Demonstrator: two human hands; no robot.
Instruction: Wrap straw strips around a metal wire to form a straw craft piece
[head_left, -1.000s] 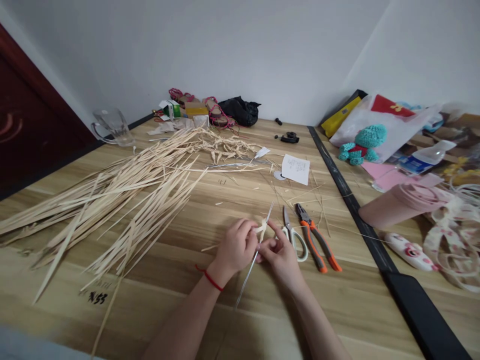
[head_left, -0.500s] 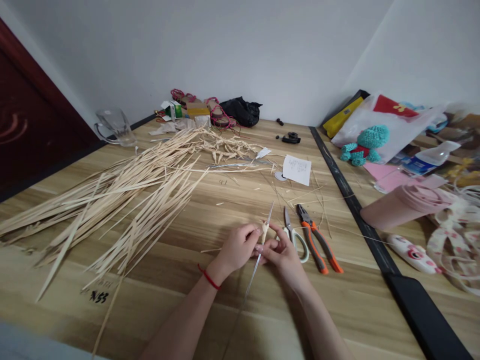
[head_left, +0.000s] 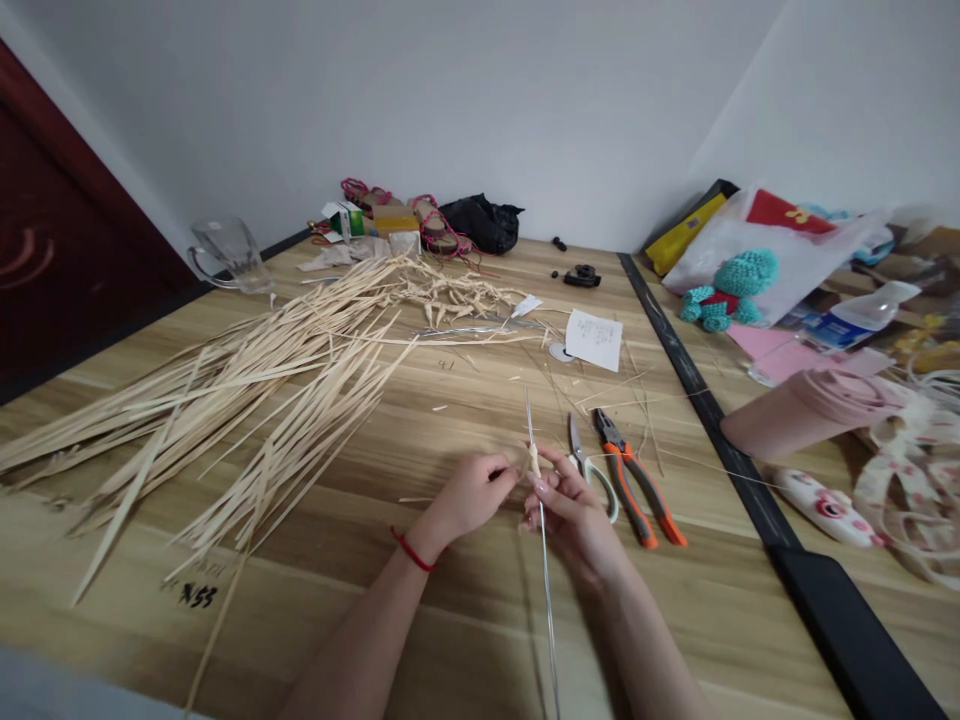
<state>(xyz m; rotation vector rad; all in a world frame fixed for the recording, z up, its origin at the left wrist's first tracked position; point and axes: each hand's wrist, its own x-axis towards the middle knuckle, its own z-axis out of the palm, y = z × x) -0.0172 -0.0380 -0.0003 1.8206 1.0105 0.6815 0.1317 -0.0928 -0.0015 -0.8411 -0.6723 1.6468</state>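
Note:
My right hand (head_left: 571, 512) pinches thin metal wires (head_left: 547, 590) that run from above the fingers down toward the bottom edge. A small pale wrapped piece of straw (head_left: 534, 460) sits around the wires at the fingertips. Just left of it, my left hand (head_left: 474, 492) is closed, thumb and forefinger together at the straw's side; what they pinch is too small to make out. A red cord circles the left wrist. White-handled scissors (head_left: 602, 488) lie partly behind the right fingers, with orange and grey pliers (head_left: 637, 490) beside them.
Long pale straw strips (head_left: 300, 400) spread over the left of the wooden table. Twisted straw pieces (head_left: 457, 295) and a paper note (head_left: 594, 340) lie farther back. A glass mug (head_left: 232, 255) stands back left. On the right are a pink roll (head_left: 810, 410) and a teal crocheted toy (head_left: 731, 290).
The wires have turned, their upper end shifting left and their lower end swinging right. My left hand has drawn slightly left, away from the right fingers.

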